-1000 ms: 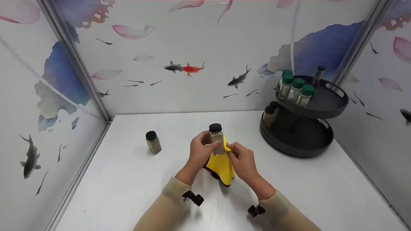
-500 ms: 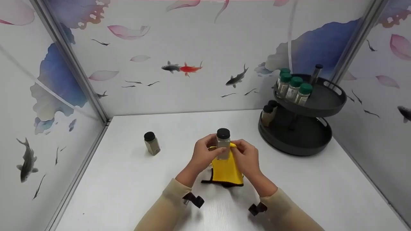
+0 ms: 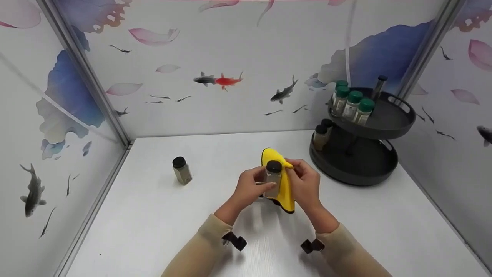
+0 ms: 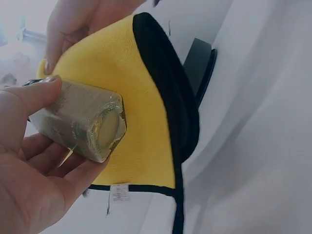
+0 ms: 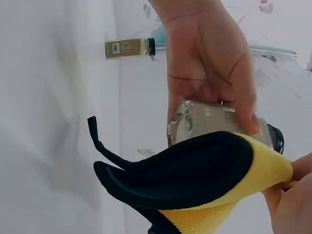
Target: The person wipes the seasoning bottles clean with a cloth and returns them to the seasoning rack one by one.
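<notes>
Now our left hand (image 3: 248,188) grips black-capped jar (image 3: 273,178); our right hand (image 3: 307,184) pinches yellow cloth (image 3: 286,192) just beside it. Second jar (image 3: 183,174) stands apart on white table (image 3: 146,231).

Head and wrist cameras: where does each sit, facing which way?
Head: on the head, facing forward and down at the white table; left hand, right hand, beige sleeves show.
Left wrist: on that wrist, facing the clear square black-capped bottle and yellow black-edged cloth; both hands show.
Right wrist: on that wrist, facing the cloth's black side, bottle beyond; both hands show.
Wrist views share the held bottle and cloth.
</notes>
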`<state>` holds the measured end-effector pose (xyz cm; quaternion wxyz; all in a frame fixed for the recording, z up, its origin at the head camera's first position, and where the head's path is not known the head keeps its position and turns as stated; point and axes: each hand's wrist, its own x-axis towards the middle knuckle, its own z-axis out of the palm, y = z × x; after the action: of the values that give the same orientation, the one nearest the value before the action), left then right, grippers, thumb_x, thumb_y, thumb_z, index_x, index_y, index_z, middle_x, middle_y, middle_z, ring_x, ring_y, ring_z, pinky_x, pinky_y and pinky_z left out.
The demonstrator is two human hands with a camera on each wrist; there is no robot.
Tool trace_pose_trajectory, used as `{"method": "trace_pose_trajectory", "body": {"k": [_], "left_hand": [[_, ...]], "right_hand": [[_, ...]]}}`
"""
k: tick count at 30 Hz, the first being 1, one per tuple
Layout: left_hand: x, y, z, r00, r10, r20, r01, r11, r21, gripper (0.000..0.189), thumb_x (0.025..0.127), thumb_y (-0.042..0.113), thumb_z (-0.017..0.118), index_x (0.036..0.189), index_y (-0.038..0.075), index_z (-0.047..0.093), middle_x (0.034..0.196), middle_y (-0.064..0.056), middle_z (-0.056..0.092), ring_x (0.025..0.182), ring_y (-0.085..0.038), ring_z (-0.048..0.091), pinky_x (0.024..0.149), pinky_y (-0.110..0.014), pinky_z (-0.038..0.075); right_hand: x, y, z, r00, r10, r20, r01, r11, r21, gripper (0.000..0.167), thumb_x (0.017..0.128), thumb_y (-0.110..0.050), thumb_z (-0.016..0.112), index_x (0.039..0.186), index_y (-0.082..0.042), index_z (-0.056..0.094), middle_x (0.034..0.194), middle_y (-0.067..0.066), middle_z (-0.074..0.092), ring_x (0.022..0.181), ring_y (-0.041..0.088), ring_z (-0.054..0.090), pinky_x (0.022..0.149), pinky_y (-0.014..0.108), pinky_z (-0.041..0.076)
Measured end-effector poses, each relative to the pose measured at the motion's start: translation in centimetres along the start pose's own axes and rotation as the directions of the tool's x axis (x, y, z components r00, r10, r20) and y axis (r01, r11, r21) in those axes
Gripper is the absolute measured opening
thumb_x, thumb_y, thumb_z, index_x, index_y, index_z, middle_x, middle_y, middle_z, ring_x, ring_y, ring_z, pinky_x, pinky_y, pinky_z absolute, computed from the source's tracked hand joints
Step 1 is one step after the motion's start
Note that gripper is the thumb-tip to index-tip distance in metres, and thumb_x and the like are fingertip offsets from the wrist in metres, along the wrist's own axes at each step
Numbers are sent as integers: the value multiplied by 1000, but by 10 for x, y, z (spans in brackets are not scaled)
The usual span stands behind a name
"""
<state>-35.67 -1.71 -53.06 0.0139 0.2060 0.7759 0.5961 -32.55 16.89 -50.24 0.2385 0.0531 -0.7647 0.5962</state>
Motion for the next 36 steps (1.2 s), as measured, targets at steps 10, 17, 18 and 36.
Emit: {"method": "trace_pose_trajectory", "body": {"k": [10,17,18,36], "left_hand": [[3,-3,-1,986,-70,-152,72,997,10,40,94,24,81,133,17,73,116,1,76,104,-16,71,97,-35,62],[3,-1,-3,992,-44,-121,44,999,-3,42,95,27,82,135,18,72,118,2,77,105,-15,73,98,-35,62],[2,0,-4,994,-34,-106,33,999,-7,43,94,27,83,135,19,72,119,2,77,106,-15,73,99,-35,62],[-1,6,-5,999,21,-26,-21,1000,10,40,92,26,85,131,22,75,111,1,75,99,-14,69,97,-33,61]], "right_hand": [[-14,1,10,978,-202,54,206,975,-83,20,100,-6,73,119,-7,79,102,7,81,66,12,55,66,15,52],[-13,0,9,975,-218,32,220,968,-122,20,99,-3,73,117,-7,79,98,7,81,65,12,54,65,14,51],[-12,0,8,977,-213,25,215,969,-120,19,99,-3,73,117,-7,79,98,7,81,64,12,55,66,14,52],[-5,4,4,994,-100,32,102,993,-62,19,101,-4,70,118,-7,79,105,8,81,71,15,62,73,16,57]]}}
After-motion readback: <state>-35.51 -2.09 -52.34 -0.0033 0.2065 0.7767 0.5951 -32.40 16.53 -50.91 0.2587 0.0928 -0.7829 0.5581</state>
